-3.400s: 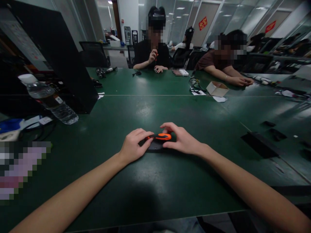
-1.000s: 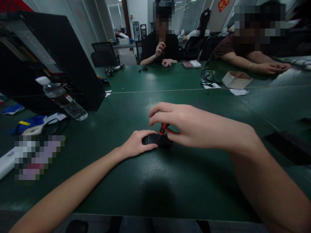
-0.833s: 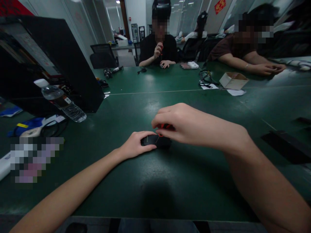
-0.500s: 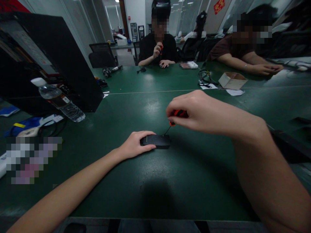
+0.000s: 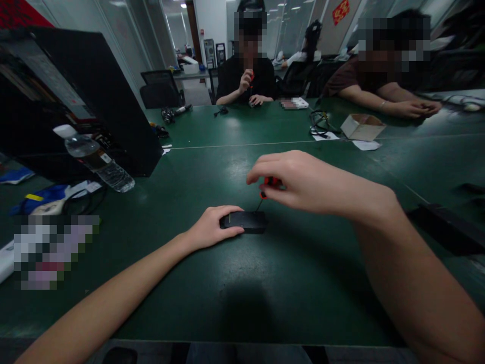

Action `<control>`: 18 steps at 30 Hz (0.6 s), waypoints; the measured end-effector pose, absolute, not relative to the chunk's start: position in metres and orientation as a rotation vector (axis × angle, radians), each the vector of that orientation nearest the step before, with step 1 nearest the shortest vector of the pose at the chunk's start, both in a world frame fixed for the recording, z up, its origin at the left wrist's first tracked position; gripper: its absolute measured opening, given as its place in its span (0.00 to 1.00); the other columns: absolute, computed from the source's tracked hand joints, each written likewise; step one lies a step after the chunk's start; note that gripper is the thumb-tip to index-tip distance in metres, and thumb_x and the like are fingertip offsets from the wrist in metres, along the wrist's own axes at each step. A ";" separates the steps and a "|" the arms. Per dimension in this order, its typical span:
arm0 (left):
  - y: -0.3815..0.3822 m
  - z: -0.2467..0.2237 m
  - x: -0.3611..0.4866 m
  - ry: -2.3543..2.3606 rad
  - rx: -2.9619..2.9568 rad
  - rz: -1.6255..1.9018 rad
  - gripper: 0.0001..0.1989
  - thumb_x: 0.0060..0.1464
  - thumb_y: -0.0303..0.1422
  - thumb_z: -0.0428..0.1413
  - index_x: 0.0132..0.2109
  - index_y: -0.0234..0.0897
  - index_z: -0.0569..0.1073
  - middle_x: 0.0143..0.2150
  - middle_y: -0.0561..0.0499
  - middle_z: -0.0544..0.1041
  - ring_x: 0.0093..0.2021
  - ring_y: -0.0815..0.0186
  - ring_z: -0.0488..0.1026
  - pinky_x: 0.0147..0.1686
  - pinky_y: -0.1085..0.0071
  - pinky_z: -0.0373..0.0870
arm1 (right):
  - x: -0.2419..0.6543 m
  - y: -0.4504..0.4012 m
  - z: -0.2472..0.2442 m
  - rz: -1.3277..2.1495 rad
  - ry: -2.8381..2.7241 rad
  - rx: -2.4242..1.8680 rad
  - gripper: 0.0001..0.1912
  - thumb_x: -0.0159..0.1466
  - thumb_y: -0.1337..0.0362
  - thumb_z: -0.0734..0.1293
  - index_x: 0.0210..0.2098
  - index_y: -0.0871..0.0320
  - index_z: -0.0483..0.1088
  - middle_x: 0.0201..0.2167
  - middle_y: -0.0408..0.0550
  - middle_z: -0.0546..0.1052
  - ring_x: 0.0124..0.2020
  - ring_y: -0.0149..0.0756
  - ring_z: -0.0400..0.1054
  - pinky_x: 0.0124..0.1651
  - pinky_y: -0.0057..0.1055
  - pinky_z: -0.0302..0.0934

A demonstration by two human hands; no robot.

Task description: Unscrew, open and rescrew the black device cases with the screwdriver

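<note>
A small black box (image 5: 252,221) lies flat on the green table (image 5: 182,303). My left hand (image 5: 212,226) grips its left end, thumb along the near side and fingers along the far side. Above the box's right end, my right hand (image 5: 290,179) holds a screwdriver (image 5: 270,182) with a red and black handle. The thin shaft slants down to the left, and its tip meets the top of the box near the far edge. Part of the handle is hidden by my fingers.
At the left are a large black case (image 5: 125,111), a water bottle (image 5: 100,159) and a blue item with cables (image 5: 49,198). Further back stands an open carton (image 5: 362,127). Two people sit across the table. A long black object (image 5: 450,230) lies at the right.
My right hand has shifted slightly left and its fingers have changed position round the handle; the screwdriver shaft stands steeper. My left hand and the box hold nearly the same place.
</note>
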State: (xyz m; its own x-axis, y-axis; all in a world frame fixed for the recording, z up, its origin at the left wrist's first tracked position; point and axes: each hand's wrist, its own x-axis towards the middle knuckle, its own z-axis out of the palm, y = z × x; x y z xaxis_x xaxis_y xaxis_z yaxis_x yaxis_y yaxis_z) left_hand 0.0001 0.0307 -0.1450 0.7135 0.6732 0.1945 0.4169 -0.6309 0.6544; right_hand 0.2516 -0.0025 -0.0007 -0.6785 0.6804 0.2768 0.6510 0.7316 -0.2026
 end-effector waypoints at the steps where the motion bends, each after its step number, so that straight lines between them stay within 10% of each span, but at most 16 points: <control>1: 0.031 -0.145 0.000 0.830 2.329 0.570 0.23 0.59 0.43 0.64 0.58 0.38 0.76 0.54 0.45 0.82 0.51 0.57 0.79 0.53 0.64 0.73 | 0.252 -0.003 -0.001 0.128 -2.604 -1.017 0.14 0.63 0.73 0.65 0.46 0.58 0.77 0.46 0.52 0.79 0.42 0.37 0.73 0.42 0.30 0.61; 18: 0.031 -0.144 0.001 0.824 2.321 0.564 0.22 0.59 0.42 0.64 0.57 0.38 0.76 0.53 0.46 0.82 0.50 0.57 0.79 0.54 0.64 0.72 | 0.253 -0.008 0.001 0.093 -2.597 -1.147 0.11 0.67 0.67 0.65 0.47 0.58 0.77 0.42 0.52 0.80 0.39 0.39 0.73 0.41 0.33 0.61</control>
State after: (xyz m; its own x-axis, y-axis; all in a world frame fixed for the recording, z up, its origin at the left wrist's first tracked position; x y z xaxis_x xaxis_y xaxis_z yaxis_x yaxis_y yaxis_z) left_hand 0.0009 0.0309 -0.1439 0.7165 0.6728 0.1844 0.4154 -0.6238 0.6620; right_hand 0.2530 -0.0082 0.0011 -0.6363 0.7314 0.2453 0.7119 0.6792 -0.1786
